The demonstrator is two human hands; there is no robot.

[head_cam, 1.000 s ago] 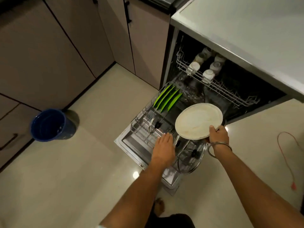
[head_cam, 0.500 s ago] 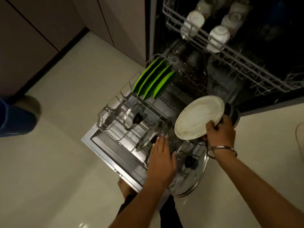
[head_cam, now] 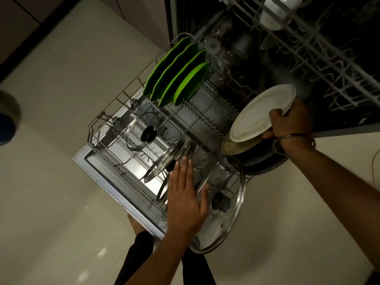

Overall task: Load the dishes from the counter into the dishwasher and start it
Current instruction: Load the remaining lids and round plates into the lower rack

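Head view, looking down into the open dishwasher (head_cam: pixel 236 48), lower rack (head_cam: pixel 123 95) pulled out over the lowered door (head_cam: pixel 98 169). Right hand (head_cam: pixel 290 122) grips a white plate (head_cam: pixel 261 112) by its near right edge, fingers curled over the rim, thumb beneath; a metal bangle (head_cam: pixel 292 138) sits on that wrist. The plate is held tilted above the right side of the lower rack, clear of the tines, not seated in any slot. Directly below it lies a second pale plate (head_cam: pixel 236 148), partly covered, resting against a dark pan (head_cam: pixel 265 161) at the rack's right edge. Left hand (head_cam: pixel 187 200) is flat, fingers straight and together, grasping nothing; it hovers over or rests on the front of the rack, and I cannot tell whether it makes contact. Its fingertips point at two steel-rimmed lids (head_cam: pixel 168 161) standing on edge in the middle of the rack. A large glass lid (head_cam: pixel 224 212) with a dark knob leans at the front right corner, partly under the left hand. A smaller glass lid (head_cam: pixel 141 132) stands tilted further left. Four green plates (head_cam: pixel 178 77) stand upright in a row at the rack's back left. Upper rack (head_cam: pixel 308 48) carries white cups (head_cam: pixel 275 13), inverted. Pale tiled floor (head_cam: pixel 61 99) surrounds the door; a blue bucket (head_cam: pixel 7 124) shows at the left frame edge.
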